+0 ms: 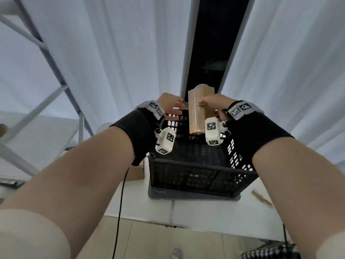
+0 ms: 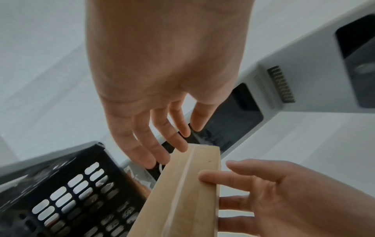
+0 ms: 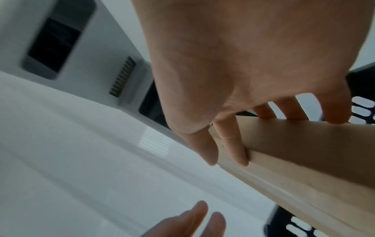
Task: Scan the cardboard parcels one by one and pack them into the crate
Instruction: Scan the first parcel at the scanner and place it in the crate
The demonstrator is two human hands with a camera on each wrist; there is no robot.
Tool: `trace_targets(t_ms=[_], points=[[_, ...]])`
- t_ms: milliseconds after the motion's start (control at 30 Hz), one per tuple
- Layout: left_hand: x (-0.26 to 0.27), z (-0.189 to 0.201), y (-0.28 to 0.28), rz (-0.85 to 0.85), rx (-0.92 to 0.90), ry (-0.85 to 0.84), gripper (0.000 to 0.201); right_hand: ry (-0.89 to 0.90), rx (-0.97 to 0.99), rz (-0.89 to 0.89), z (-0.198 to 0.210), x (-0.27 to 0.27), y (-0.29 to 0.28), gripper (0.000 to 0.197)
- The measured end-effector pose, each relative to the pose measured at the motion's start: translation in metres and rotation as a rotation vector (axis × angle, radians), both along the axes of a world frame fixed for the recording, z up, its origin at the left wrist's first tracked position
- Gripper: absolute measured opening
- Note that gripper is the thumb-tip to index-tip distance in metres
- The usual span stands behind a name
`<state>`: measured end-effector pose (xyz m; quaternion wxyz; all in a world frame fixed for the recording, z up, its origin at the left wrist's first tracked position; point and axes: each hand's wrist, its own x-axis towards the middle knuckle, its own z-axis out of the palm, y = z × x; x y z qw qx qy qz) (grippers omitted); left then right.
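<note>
The right hand (image 1: 214,104) is gripping a long brown cardboard parcel (image 1: 197,113), fingers curled round it, and is holding it up on end at the far side of the black plastic crate (image 1: 196,163), probably so it is going in narrow end first. The left hand (image 1: 169,102) is hanging loose by the parcel's top corner, maybe getting ready to steady it; I cannot tell if it is touching. The parcel's bottom is hiding behind a white wrist camera box (image 1: 212,130), the crate's inside is too dark to see, and the tall white machine with a dark window (image 1: 218,43) behind is getting cut off at the top.
</note>
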<state>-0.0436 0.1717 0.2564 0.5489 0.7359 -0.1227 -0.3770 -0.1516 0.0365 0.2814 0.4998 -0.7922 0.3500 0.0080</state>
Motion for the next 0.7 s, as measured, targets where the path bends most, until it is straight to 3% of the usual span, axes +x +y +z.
trace_targets(t_ms=[167, 267, 433, 700], points=[[-0.01, 0.047, 0.032, 0.029, -0.057, -0.114, 0.011, -0.117, -0.045, -0.053, 0.042, -0.017, 0.018, 0.017], [-0.017, 0.07, 0.044, 0.024, -0.084, -0.179, 0.036, -0.195, 0.042, -0.086, 0.065, -0.033, 0.025, 0.03], [-0.028, 0.109, 0.052, -0.055, -0.19, -0.166, 0.057, -0.301, 0.129, 0.007, 0.11, -0.061, 0.039, 0.034], [-0.046, 0.163, 0.048, -0.157, -0.306, -0.183, 0.033, -0.471, 0.148, 0.051, 0.169, -0.085, 0.043, 0.037]])
